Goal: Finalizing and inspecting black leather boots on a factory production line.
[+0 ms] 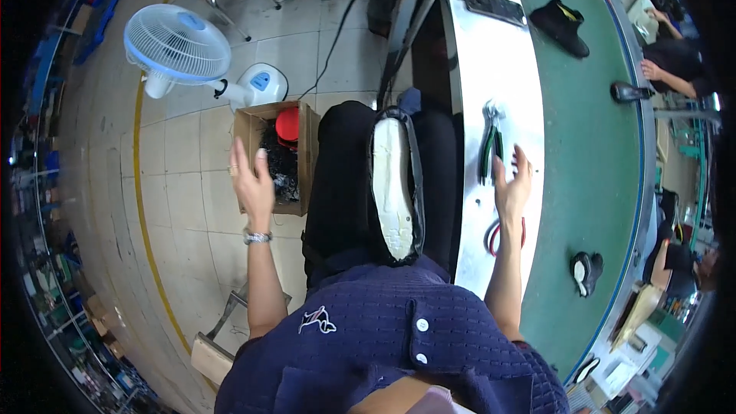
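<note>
A black shoe (pixel 418 184) lies sole up across my lap, its pale cream underside showing. Neither hand touches it. My left hand (pixel 254 188) is held out to the left, fingers apart and with nothing in it, beside an open cardboard box (pixel 305 157). Over on the right, my right hand (pixel 515 190) is open above the metal bench (pixel 491 61), thumb and fingers spread. Nearest to it are pliers (pixel 491 142) with dark green and black handles. A red-handled tool (pixel 492 239) lies partly hidden behind my right wrist.
The box holds black scraps and a red round container (pixel 287 124). Behind it stands a white and blue fan (pixel 178 44). A phone (pixel 494 6) rests on the bench's far end. Black shoes (pixel 563 27) sit on the green conveyor belt (pixel 583 153); co-workers (pixel 675 65) are beyond it.
</note>
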Demonstrator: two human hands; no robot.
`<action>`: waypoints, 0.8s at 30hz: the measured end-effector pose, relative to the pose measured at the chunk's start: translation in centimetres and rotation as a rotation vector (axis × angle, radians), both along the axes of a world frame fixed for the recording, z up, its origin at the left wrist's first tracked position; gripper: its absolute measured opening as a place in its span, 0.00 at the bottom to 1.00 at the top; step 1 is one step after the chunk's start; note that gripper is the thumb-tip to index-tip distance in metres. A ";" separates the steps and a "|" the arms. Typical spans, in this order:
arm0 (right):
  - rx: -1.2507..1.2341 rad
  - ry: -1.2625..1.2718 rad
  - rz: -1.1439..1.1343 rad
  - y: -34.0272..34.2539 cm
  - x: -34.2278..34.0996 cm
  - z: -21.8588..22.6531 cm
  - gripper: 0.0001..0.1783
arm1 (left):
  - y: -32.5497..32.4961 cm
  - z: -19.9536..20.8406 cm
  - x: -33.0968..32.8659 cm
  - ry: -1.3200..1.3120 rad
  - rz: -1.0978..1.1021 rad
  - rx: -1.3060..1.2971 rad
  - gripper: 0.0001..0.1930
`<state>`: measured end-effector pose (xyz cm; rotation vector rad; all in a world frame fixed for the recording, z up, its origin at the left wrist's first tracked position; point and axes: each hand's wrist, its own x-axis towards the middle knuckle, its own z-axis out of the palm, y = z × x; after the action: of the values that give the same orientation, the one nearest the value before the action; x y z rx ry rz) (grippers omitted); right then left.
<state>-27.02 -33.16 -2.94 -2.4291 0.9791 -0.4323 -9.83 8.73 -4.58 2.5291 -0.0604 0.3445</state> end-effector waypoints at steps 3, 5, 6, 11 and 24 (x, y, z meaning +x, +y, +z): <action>-0.130 0.075 0.024 -0.4 2.8 -1.5 0.34 | -7.5 4.8 -3.0 -0.023 -0.505 -0.136 0.27; -0.209 0.200 0.044 -0.5 4.0 -3.0 0.37 | -11.4 6.4 -4.7 -0.147 -0.838 -0.086 0.27; -0.288 0.200 0.052 -0.4 4.2 -3.6 0.36 | -13.3 6.9 -5.4 -0.188 -0.999 -0.013 0.27; -0.139 0.121 0.122 -2.8 3.9 -4.6 0.30 | -21.1 7.0 -5.6 -0.169 -1.253 -0.090 0.21; 1.173 -0.207 -0.116 -2.7 -4.3 7.1 0.25 | -29.3 8.8 7.0 0.559 -1.220 -0.074 0.20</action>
<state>-31.27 -35.91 4.16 -1.2523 0.9032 -0.0722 -2.83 -20.52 4.21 1.9601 -1.2350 -0.8013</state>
